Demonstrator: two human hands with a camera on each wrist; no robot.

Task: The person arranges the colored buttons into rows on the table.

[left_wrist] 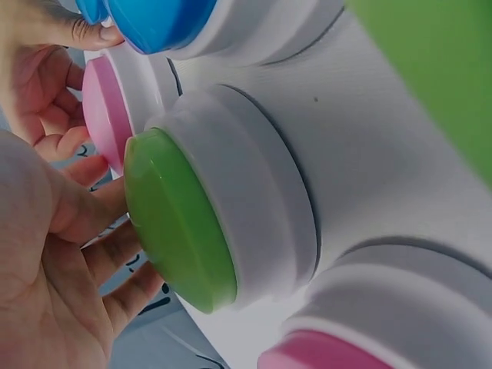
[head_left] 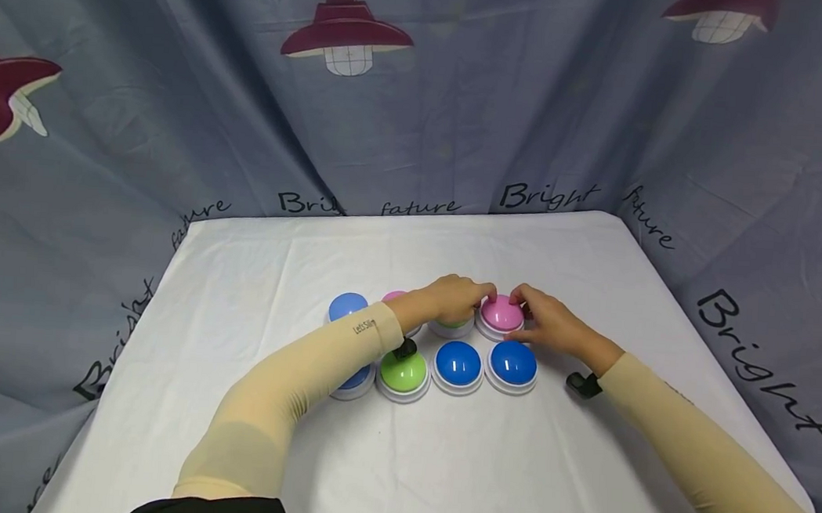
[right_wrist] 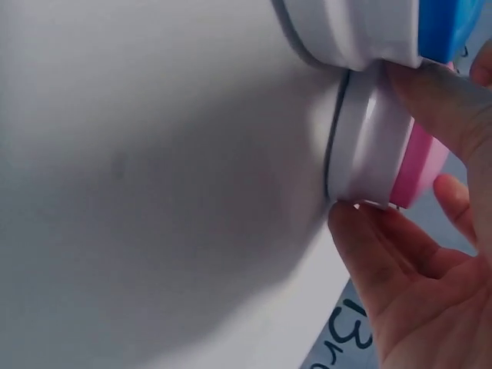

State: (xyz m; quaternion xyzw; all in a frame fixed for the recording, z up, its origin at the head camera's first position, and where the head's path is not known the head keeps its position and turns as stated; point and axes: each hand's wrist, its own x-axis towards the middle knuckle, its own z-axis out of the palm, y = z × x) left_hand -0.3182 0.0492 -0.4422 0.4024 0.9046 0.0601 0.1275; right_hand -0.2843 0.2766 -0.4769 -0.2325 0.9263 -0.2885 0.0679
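My right hand (head_left: 551, 321) grips the pink push button (head_left: 502, 315) at the right end of the back row. In the right wrist view the thumb and fingers lie on opposite sides of its white base. Reaching across from the left, my left hand (head_left: 453, 297) has a fingertip at the pink dome's left edge; whether it presses cannot be told. Its other fingers are loosely bent beside a green push button (left_wrist: 177, 223), which the hand partly covers in the head view. In front of the pink button sits a blue push button (head_left: 514, 362).
The front row also holds another blue button (head_left: 458, 363), a green button (head_left: 404, 372) and a blue one (head_left: 356, 377) partly behind the left sleeve. Further back are a light-blue button (head_left: 347, 306) and a mostly hidden pink one (head_left: 393, 295). A white cloth (head_left: 511, 467) covers the table.
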